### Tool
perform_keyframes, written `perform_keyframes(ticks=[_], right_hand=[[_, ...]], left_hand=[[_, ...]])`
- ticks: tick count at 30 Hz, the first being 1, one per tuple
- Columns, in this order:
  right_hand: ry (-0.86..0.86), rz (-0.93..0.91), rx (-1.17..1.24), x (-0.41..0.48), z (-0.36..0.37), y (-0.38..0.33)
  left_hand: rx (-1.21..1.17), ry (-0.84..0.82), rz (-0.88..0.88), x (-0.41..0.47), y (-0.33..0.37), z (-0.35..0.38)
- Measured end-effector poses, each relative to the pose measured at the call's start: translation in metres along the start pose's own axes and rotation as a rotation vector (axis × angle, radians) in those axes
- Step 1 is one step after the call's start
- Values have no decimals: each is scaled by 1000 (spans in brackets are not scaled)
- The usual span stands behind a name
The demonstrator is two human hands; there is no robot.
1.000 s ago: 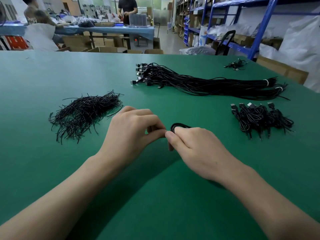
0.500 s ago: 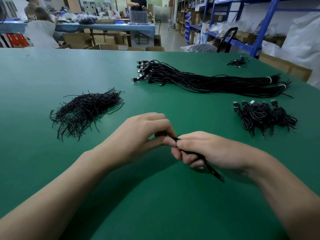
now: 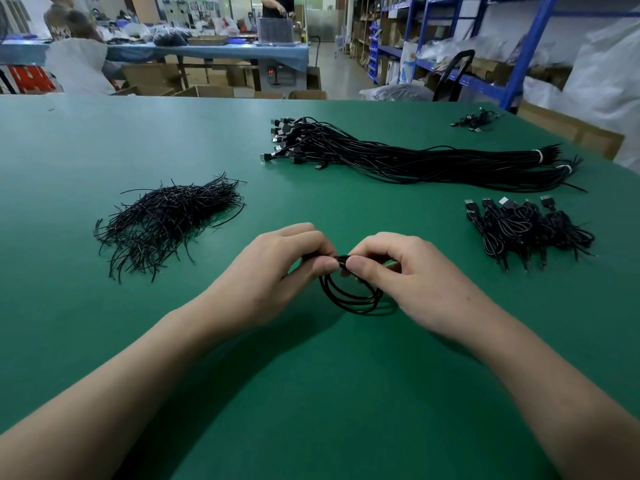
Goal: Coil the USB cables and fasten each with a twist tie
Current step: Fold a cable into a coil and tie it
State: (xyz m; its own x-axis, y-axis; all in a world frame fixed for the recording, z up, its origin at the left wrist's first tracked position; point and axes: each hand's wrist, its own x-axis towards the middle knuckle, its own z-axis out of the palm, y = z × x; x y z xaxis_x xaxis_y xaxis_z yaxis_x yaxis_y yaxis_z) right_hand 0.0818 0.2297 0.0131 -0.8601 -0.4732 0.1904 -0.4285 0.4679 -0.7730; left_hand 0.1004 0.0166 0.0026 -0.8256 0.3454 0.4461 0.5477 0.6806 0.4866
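A coiled black USB cable (image 3: 349, 299) hangs in loops between my hands above the green table (image 3: 311, 393). My left hand (image 3: 273, 275) pinches the top of the coil with thumb and fingers. My right hand (image 3: 408, 275) pinches the same spot from the other side. Whether a twist tie is on the coil is hidden by my fingers. A heap of black twist ties (image 3: 169, 220) lies to the left. A long bundle of uncoiled USB cables (image 3: 415, 157) stretches across the far side. Several coiled, tied cables (image 3: 526, 226) lie at the right.
A small clump of cables (image 3: 476, 120) sits at the table's far right corner. Blue shelving (image 3: 519, 46) and white bags stand on the right beyond the table. Another worktable (image 3: 207, 50) with people at it is in the background.
The coil's loops now hang open below my fingers, where before my right hand covered most of the cable. Both hands have turned so the thumbs meet at the coil's top.
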Motion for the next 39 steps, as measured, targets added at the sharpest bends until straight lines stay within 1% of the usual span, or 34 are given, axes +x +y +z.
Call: perform_keyframes(ticks=[6,7,10,11,12,13,14,17,18,19,21,23,25,26,28,30,33,36,39], right_hand=[[201,-29,-82,2,4,2],[259,-31,-86,3,3,3],[521,-89,-119,1,-1,2],[569,-115,-97,0,-2,1],[567,-119,-43,-1,-1,0],[513,-89,29,-2,1,-2],[412,-29,117,-3,6,-4],[21,213,456,-4,26,-12],[-62,277,573,-2,31,-14],[-111,330,695,-1,35,-15],[-158,399,970,2,37,-15],[-187,376,1188,3,33,-14],[-171,317,1297,4,27,-13],[-130,306,1331,4,25,-13],[8,330,1358,5,23,-14],[133,327,1331,4,24,-16],[206,300,1253,2,26,-16],[263,294,1092,0,29,-18],[366,260,864,1,30,-14]], left_hand=[[49,92,-20,1,0,-1],[59,118,-24,1,0,-2],[69,206,-53,2,-2,-4],[76,234,-63,2,-3,-4],[85,262,-74,2,-3,-5],[95,293,-84,2,-3,-5],[107,325,-89,2,-3,-5],[158,414,-74,1,1,-5],[179,438,-55,1,4,-4],[200,458,-28,0,8,-3],[236,468,53,0,17,1],[267,434,141,-1,25,7],[289,384,210,-2,31,12],[296,363,233,-2,32,15],[282,330,241,-3,34,19],[222,318,221,-3,33,22],[179,315,208,-5,33,25],[208,284,198,-5,34,30],[269,245,214,-5,37,35]])
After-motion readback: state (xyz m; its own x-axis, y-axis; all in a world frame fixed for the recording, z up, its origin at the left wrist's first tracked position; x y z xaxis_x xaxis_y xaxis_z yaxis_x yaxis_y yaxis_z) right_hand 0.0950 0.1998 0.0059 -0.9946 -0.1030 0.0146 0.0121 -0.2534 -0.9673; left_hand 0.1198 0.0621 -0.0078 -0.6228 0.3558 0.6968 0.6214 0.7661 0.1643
